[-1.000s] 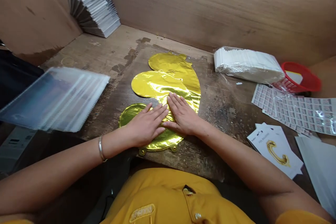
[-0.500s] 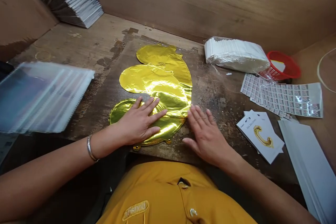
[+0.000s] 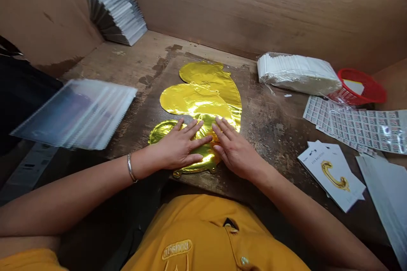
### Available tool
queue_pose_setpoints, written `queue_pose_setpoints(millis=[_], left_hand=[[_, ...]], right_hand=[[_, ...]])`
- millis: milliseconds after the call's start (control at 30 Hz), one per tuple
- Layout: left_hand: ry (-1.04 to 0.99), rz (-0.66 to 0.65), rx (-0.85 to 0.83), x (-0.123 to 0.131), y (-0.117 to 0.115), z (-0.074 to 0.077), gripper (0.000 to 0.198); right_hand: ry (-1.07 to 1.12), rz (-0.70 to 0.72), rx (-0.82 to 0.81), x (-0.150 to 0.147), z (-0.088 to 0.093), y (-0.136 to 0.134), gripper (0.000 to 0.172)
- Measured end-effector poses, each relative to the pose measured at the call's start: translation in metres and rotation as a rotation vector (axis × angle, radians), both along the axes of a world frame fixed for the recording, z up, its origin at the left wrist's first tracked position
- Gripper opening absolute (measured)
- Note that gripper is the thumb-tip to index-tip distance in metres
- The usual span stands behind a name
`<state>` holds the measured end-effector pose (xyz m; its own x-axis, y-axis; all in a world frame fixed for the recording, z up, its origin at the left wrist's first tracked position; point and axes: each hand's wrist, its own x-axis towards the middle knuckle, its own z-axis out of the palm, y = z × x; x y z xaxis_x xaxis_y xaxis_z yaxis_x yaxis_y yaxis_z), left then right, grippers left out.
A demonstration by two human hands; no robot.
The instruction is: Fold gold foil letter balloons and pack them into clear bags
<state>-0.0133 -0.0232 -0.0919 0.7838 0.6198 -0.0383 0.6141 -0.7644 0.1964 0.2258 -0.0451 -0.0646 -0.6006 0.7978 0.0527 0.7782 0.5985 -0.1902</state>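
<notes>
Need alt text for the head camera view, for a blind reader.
The left hand and right hand press flat on a gold foil balloon on a worn wooden bench, the left wearing a bangle. Clear plastic sleeves lie left; a white stack, red basket, label sheets and cards showing a gold letter C lie right.

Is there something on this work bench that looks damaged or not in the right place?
Two things stand out. The worn brown wooden work board is scuffed and stained dark in patches. The fanned stack of white flat packets in the far corner leans over, instead of lying as a squared pile.
</notes>
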Motion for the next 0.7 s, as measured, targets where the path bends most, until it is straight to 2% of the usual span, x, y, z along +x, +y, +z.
queue_pose_setpoints(millis=[100, 167, 233, 300, 367, 400, 467, 533, 600, 700], left_hand=[[0.000, -0.008, 0.013, -0.011, 0.002, 0.003, 0.065], [0.010, 0.063, 0.004, -0.026, 0.012, 0.011, 0.053], [-0.027, 0.272, -0.004, -0.043, 0.031, 0.021, 0.042], [-0.121, 0.587, 0.013, -0.054, 0.059, 0.031, 0.043], [-0.158, 0.859, 0.029, -0.055, 0.090, 0.037, 0.052], [-0.135, 0.941, 0.027, -0.053, 0.105, 0.038, 0.063], [-0.060, 1.006, -0.010, -0.044, 0.130, 0.037, 0.084], [-0.028, 1.026, -0.092, -0.035, 0.146, 0.036, 0.087], [-0.068, 1.038, -0.204, -0.030, 0.154, 0.036, 0.073], [-0.180, 1.026, -0.312, -0.031, 0.152, 0.035, 0.047]], right_hand=[[-0.069, 0.031, -0.116, -0.007, -0.021, 0.011, 0.063], [-0.089, 0.024, -0.130, -0.004, -0.028, 0.011, 0.070], [-0.092, 0.016, -0.125, -0.001, -0.030, 0.008, 0.072], [-0.094, 0.013, -0.116, 0.000, -0.028, 0.006, 0.072], [-0.103, 0.007, -0.111, -0.001, -0.026, 0.005, 0.073], [-0.108, 0.004, -0.112, -0.001, -0.026, 0.005, 0.073], [-0.109, 0.000, -0.120, -0.002, -0.026, 0.006, 0.074], [-0.094, 0.000, -0.121, -0.002, -0.028, 0.006, 0.074], [-0.075, 0.000, -0.110, -0.001, -0.029, 0.006, 0.074], [-0.070, 0.001, -0.098, 0.001, -0.031, 0.006, 0.074]])
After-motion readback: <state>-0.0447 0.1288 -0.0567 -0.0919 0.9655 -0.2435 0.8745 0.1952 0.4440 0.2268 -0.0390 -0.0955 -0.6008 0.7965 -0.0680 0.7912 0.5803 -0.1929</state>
